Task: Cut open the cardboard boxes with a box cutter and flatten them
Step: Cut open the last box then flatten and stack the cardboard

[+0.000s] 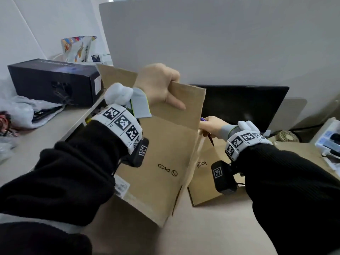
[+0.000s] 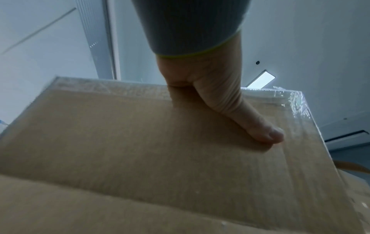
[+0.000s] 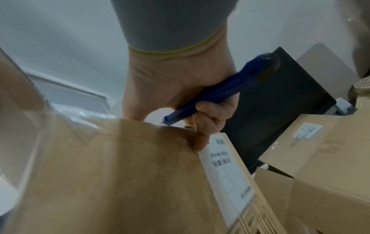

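Head view: left hand (image 1: 160,83) grips the raised top flap (image 1: 181,105) of the PICO cardboard box (image 1: 156,162), fingers curled over the flap's upper edge, thumb flat on the near face. Left wrist view confirms it: thumb (image 2: 258,125) pressed on the flap (image 2: 140,134), clear tape along the flap edge above the thumb. Box stands upright on the desk (image 1: 211,232), below and between both hands. Right hand (image 1: 211,126) is at the box's right top corner, just right of the flap, fist closed round a blue box cutter (image 3: 216,93); tip points toward the box edge, blade too small to tell. One fingertip touches the box edge beside a white label (image 3: 228,171). Second cardboard box (image 1: 204,183) marked logi lies under the right wrist. Black monitor (image 1: 242,103) sits beyond the right hand; dark box (image 1: 53,80) sits left of the left hand.
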The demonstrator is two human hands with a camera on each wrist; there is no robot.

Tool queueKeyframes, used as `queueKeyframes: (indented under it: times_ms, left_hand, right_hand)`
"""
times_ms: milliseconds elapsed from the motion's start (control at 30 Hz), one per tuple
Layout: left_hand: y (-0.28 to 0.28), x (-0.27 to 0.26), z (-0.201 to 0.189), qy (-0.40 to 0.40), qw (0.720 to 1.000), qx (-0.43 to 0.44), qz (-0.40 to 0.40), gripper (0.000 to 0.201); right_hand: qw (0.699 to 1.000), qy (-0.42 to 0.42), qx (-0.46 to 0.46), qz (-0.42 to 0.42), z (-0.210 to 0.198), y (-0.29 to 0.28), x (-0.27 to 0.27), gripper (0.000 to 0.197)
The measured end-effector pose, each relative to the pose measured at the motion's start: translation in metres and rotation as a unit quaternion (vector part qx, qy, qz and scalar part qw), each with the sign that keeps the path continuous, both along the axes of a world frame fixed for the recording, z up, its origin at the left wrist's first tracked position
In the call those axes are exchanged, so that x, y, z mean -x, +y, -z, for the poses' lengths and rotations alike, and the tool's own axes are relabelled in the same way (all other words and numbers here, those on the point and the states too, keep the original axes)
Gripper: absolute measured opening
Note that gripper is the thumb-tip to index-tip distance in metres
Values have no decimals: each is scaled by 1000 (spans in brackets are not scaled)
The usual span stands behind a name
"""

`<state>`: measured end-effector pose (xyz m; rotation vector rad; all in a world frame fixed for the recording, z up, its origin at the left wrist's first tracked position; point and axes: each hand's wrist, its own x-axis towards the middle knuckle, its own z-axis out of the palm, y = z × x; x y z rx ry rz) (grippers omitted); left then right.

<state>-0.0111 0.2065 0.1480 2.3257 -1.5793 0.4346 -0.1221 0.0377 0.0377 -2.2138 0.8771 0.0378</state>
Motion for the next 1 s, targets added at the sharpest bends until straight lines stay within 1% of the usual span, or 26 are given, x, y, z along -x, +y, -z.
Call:
queueKeyframes:
  times_ms: [67,167,233,300,400,467,533,567,667,733,867,900,967,1000]
  left_hand:
    - [2,-4,-12,25,999,30,2,67]
    - [-1,-6,-25,54,996,72,8,76]
    - [-5,-6,-28,75,993,96,6,74]
    - [-10,-7,-26,100,990,98,4,69]
    - [-22,-10,-9,150,985,75,26,68]
    - [-31,-13,5,183,980,64,36,66]
    - [-37,-17,18,201,977,66,21,61]
    - [-40,-19,22,208,976,66,15,57]
    - [-51,-21,29,218,975,42,-2,48]
    - [-55,-17,33,216,976,28,-9,46]
    - [-58,-14,43,191,981,24,15,49]
    - [-57,-12,46,183,983,18,26,49]
    - [-56,-10,61,173,984,-8,40,45]
    - [-56,-9,70,163,986,-24,39,44]
  right_hand:
    - [1000,9,-13,3,-8,0,3,50]
    - [999,42,-12,-6,-19,-4,9,39]
    - [995,92,25,-22,-22,-7,14,31]
    - [986,146,69,-31,-22,-11,20,24]
    - [977,178,116,-9,-16,-15,32,25]
    - [974,177,141,21,-7,-24,38,35]
    - [972,173,153,55,8,-34,42,43]
    - [973,164,148,74,17,-39,43,45]
    - [973,137,128,132,37,-53,44,39]
    - [975,121,110,151,45,-55,45,33]
    - [980,96,49,168,62,-61,45,23]
    - [981,82,36,171,65,-61,46,23]
    - [986,49,6,157,71,-58,45,23]
    - [989,26,-15,142,72,-54,44,19]
